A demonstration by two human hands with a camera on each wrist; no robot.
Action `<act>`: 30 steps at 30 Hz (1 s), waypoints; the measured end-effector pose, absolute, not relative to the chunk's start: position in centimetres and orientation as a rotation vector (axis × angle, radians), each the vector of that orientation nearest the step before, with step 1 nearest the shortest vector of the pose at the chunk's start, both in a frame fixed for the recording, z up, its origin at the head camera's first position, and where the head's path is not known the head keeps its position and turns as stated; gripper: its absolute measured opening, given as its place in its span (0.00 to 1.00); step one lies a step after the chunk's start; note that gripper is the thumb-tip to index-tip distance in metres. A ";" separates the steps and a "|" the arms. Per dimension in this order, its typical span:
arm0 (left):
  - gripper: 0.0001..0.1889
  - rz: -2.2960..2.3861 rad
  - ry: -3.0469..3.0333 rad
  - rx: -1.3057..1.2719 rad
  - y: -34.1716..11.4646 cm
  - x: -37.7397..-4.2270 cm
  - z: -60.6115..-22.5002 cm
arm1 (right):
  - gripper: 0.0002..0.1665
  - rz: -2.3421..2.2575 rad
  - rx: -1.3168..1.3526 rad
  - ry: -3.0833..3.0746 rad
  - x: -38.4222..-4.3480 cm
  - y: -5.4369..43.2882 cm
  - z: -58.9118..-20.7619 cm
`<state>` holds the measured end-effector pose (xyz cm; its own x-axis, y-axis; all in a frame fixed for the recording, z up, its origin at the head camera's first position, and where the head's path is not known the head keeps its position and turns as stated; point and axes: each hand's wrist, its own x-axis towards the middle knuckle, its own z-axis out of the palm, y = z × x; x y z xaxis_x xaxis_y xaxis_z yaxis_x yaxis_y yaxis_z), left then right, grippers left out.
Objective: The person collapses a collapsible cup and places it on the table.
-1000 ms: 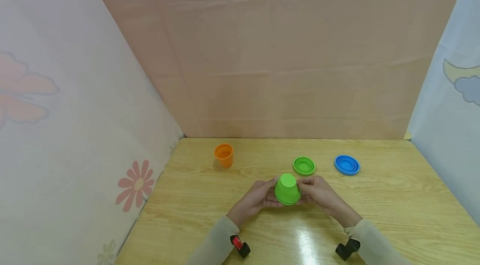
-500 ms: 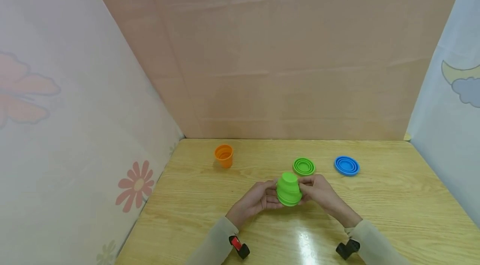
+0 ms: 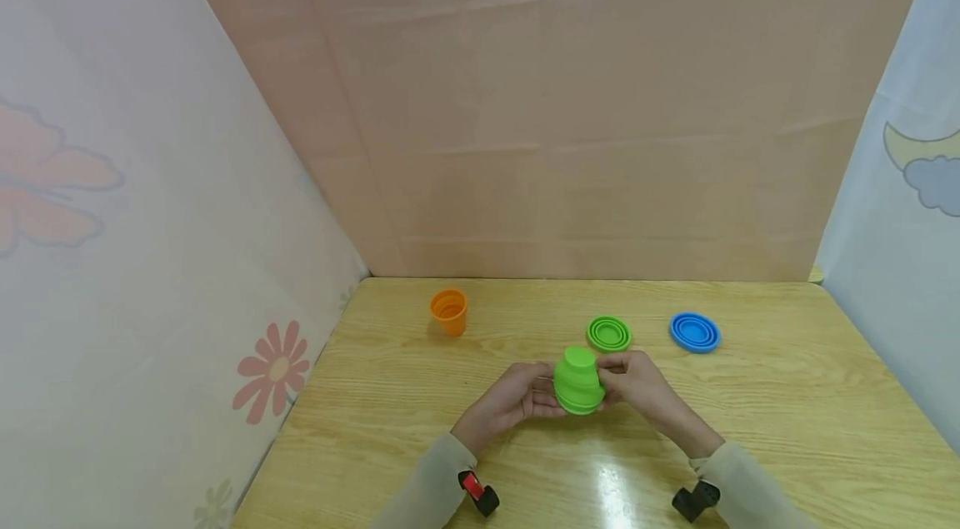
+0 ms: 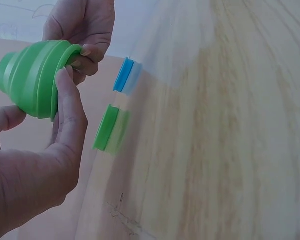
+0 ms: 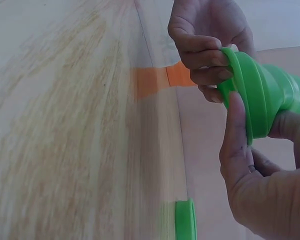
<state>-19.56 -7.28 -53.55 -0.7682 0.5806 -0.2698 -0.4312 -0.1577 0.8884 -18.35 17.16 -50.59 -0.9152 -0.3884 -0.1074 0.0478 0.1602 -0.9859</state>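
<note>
Both hands hold a green collapsible cup (image 3: 578, 383) above the table, its narrow base up and its wide rim down. My left hand (image 3: 517, 397) grips it from the left, fingers at the rim and thumb by the side. From the right, my right hand (image 3: 636, 386) pinches the wall and rim. The left wrist view shows the ribbed wall of the cup (image 4: 37, 77) bulging unevenly. In the right wrist view the cup (image 5: 260, 95) has its rim toward the fingers, and its inside is mostly hidden by them.
A flattened green collapsible cup (image 3: 608, 334) lies just behind the hands on the wooden table (image 3: 360, 412). To its right is a flattened blue one (image 3: 694, 332). An orange cup (image 3: 449, 312) stands extended at the back left. Cloth-covered walls (image 3: 570, 137) border the table.
The cup's wall has become more stepped and bulged, and the cup has tilted slightly to the right. Both hands stay nearly in place, still gripping it.
</note>
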 end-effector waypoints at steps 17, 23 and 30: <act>0.18 1.847 1.811 0.226 -7.8 -19.3 -53.3 | 0.25 -1.820 -0.366 1.933 -18.3 17.5 -51.2; 0.17 1.853 1.866 0.222 -8.1 -19.4 -53.0 | 0.29 -1.876 -0.415 1.768 -18.7 17.8 -51.6; 0.16 1.882 1.936 0.196 -7.8 -19.3 -53.1 | 0.33 -1.884 -0.420 1.753 -18.8 17.8 -51.8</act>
<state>-19.34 -7.77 -53.12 -0.8970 0.3914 -0.2052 -0.1940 0.0684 0.9786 -18.77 17.76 -51.83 -0.8122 -0.5697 -0.1256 0.1663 -0.0198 -0.9859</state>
